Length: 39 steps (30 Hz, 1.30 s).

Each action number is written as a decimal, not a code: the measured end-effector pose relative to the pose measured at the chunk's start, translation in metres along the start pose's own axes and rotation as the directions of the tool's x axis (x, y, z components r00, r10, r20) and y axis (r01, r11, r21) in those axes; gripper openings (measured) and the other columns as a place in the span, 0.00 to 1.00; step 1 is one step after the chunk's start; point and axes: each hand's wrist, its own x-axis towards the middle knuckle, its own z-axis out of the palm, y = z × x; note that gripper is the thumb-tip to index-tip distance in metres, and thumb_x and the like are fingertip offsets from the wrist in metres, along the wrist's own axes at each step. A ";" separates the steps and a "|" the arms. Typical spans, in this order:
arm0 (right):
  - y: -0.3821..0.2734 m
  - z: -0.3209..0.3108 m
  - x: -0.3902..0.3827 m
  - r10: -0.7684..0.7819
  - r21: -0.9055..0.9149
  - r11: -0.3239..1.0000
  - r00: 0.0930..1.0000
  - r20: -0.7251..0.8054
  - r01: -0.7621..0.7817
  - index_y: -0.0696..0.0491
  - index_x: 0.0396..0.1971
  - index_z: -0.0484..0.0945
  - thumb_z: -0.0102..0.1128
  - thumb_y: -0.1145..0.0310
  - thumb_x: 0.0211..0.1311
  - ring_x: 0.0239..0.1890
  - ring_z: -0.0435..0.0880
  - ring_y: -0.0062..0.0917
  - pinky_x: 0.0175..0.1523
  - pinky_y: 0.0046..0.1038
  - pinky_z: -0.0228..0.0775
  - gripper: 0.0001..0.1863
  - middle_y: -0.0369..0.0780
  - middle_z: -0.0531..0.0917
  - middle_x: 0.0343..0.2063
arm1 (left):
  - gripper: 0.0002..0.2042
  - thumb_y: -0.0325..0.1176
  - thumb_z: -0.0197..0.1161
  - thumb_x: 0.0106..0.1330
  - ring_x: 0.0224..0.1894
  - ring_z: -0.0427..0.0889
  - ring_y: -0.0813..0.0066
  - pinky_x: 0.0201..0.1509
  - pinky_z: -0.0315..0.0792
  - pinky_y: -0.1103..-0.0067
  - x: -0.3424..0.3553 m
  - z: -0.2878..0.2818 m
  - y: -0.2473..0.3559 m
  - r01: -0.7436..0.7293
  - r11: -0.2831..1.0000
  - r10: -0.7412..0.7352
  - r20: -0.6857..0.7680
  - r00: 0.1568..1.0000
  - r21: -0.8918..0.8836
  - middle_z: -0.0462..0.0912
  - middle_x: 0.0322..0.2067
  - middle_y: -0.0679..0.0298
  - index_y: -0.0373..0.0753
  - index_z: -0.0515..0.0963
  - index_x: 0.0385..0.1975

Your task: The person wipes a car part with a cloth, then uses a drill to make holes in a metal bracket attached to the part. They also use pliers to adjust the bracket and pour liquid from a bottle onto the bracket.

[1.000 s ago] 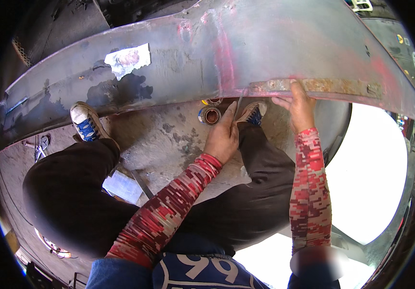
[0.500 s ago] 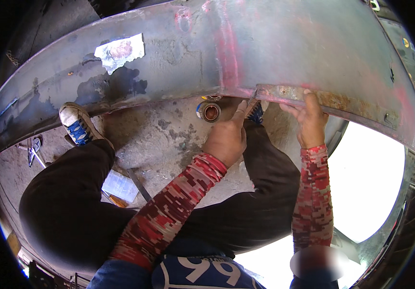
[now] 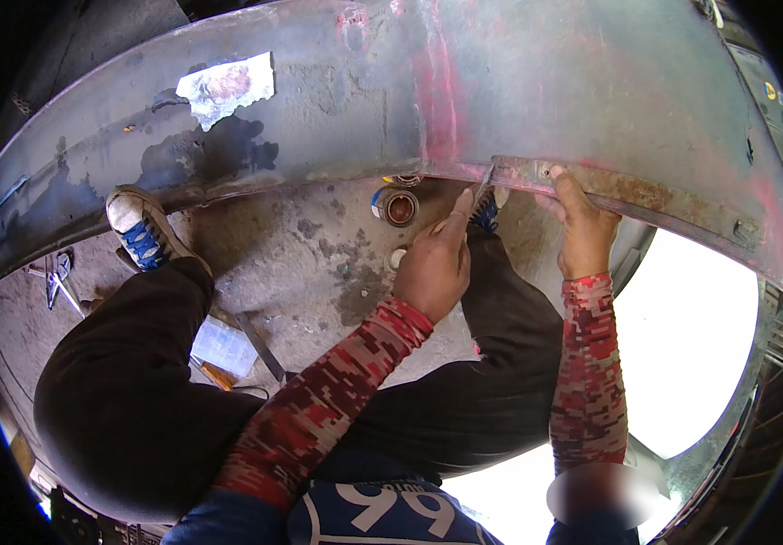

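Your left hand [image 3: 437, 272] is gripping a thin tool [image 3: 482, 186], its tip perhaps touching the rusty strip's [image 3: 655, 194] left end; your right hand [image 3: 588, 234] is pinching this strip along the grey panel's [image 3: 555, 91] near edge, and hard pushing could be slipping the tip toward it

I have the left forearm [image 3: 328, 395] slanting from the lower edge up toward the right, its wrist [image 3: 410, 312] nearly straight. The left hand [image 3: 432, 268] shows me its back, the index finger [image 3: 458, 218] stretched forward and the other fingers curled into a grip. My right forearm [image 3: 589, 363] stands almost upright beside it. On the right hand [image 3: 591, 232], the thumb [image 3: 570, 189] points forward on top while the fingers [image 3: 550, 206] reach inward below, partly hidden, so I can't fairly judge how hard they press.
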 end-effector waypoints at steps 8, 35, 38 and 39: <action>-0.003 -0.003 -0.001 0.042 0.052 0.998 0.999 0.029 -0.043 0.57 0.57 0.73 0.69 0.70 0.66 0.49 0.86 0.34 0.50 0.43 0.87 0.22 0.44 0.81 0.49 | 0.32 0.22 0.53 0.69 0.55 0.79 0.41 0.58 0.74 0.60 -0.012 0.011 0.003 0.074 0.983 -0.066 0.055 0.996 -0.166 0.78 0.54 0.38 0.35 0.57 0.75; -0.016 0.017 -0.007 0.052 0.006 0.999 0.992 -0.112 -0.052 0.64 0.66 0.64 0.74 0.60 0.64 0.54 0.84 0.41 0.50 0.41 0.88 0.39 0.52 0.77 0.58 | 0.27 0.23 0.46 0.75 0.58 0.79 0.39 0.59 0.74 0.68 -0.005 0.027 -0.004 -0.056 0.964 0.033 -0.092 0.995 -0.260 0.76 0.58 0.36 0.39 0.60 0.75; -0.016 0.017 -0.006 0.063 -0.010 0.998 0.991 -0.121 -0.065 0.65 0.65 0.63 0.74 0.60 0.64 0.55 0.84 0.41 0.50 0.41 0.88 0.39 0.53 0.77 0.58 | 0.27 0.24 0.47 0.75 0.57 0.81 0.40 0.58 0.74 0.69 -0.004 0.028 -0.004 -0.076 0.965 0.049 -0.111 0.993 -0.249 0.77 0.57 0.36 0.39 0.60 0.75; -0.016 0.017 -0.006 0.062 0.002 0.998 0.990 -0.126 -0.063 0.65 0.65 0.64 0.74 0.60 0.64 0.55 0.84 0.41 0.50 0.41 0.88 0.39 0.52 0.77 0.57 | 0.27 0.24 0.47 0.75 0.57 0.81 0.41 0.58 0.74 0.69 -0.005 0.027 -0.005 -0.047 0.964 0.026 -0.086 0.996 -0.260 0.77 0.57 0.37 0.38 0.60 0.75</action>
